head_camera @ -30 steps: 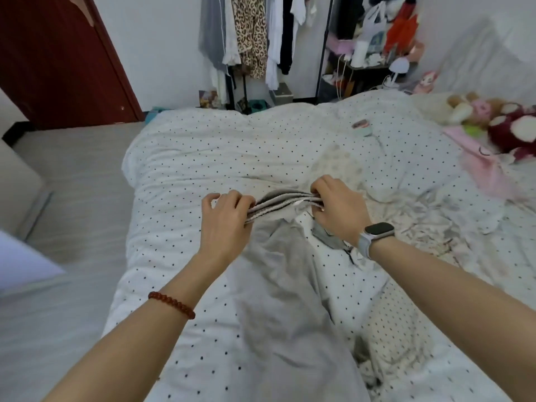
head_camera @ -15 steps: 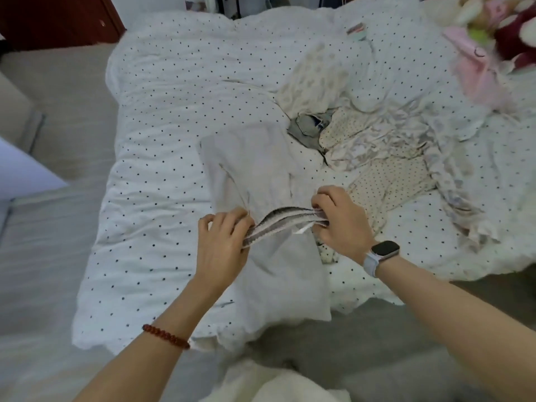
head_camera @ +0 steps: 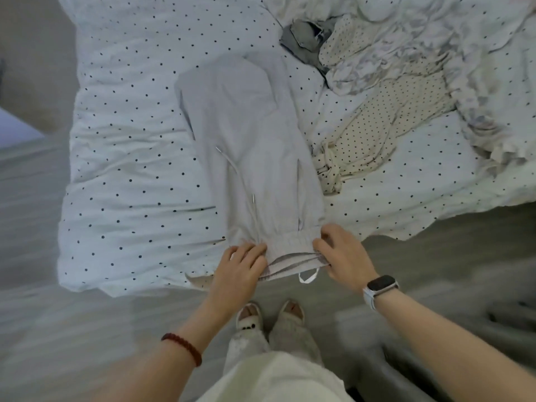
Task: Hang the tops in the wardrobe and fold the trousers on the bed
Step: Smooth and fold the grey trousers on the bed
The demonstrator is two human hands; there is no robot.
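Trousers (head_camera: 249, 146), light grey with a drawstring, are laid out lengthwise on the polka-dot duvet (head_camera: 130, 158), waistband at the near edge of the bed. Left hand (head_camera: 240, 268) pinches one end of the waistband, right hand (head_camera: 342, 256) grips the other, so this looks like the flatten-and-align step before folding. Next move probably needs the legs stacked neatly and the far end brought over toward the waist. Hard to tell if the far leg ends are already doubled under. The heap of dotted and grey clothes (head_camera: 377, 91) to the right is too tangled to sort tops from bottoms, and there's no wardrobe in view.
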